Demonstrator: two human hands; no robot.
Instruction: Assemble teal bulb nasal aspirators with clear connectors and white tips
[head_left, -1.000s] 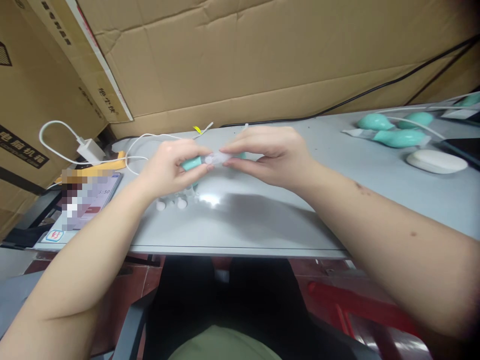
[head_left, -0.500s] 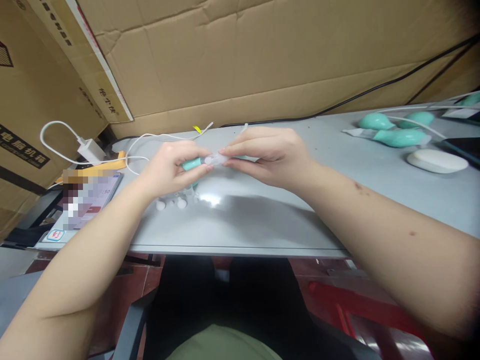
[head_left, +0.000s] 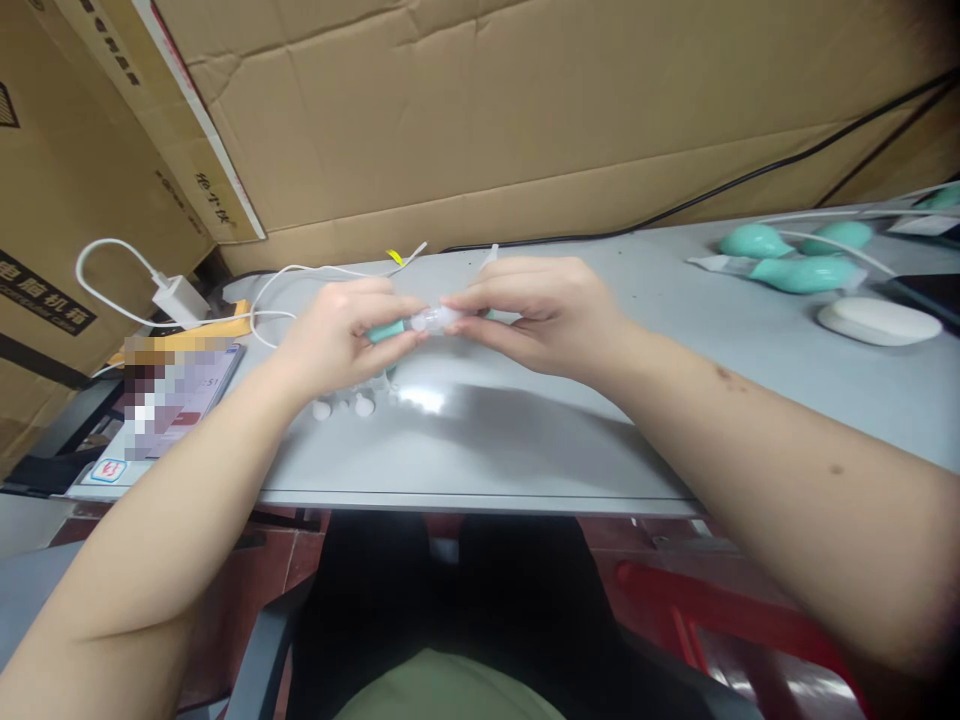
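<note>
Over the middle of the table, my left hand [head_left: 337, 335] closes around a teal piece [head_left: 386, 331], which shows between thumb and forefinger. A small, clear whitish plastic part [head_left: 435, 319] sits at the end of that piece. From the other side my right hand [head_left: 536, 310] pinches this plastic part between thumb and fingertips. The two hands nearly meet there. Behind my right knuckles a translucent tip [head_left: 491, 254] pokes up, and a bit of teal shows under that hand. Below my left hand, several small clear plastic parts with round white ends [head_left: 364, 404] lie on the table.
Several teal bulbs [head_left: 806, 274], one with a clear tip, lie at the right, near a white rounded case [head_left: 879, 321]. On the left are a phone [head_left: 196, 400], a white charger [head_left: 182, 301] and cable. Cardboard [head_left: 480, 130] stands behind the grey table [head_left: 525, 450].
Both hands keep their grip at nearly the same spot. The fingertips around the clear plastic part have shifted slightly, and more of it shows between them. The camera view has moved a little.
</note>
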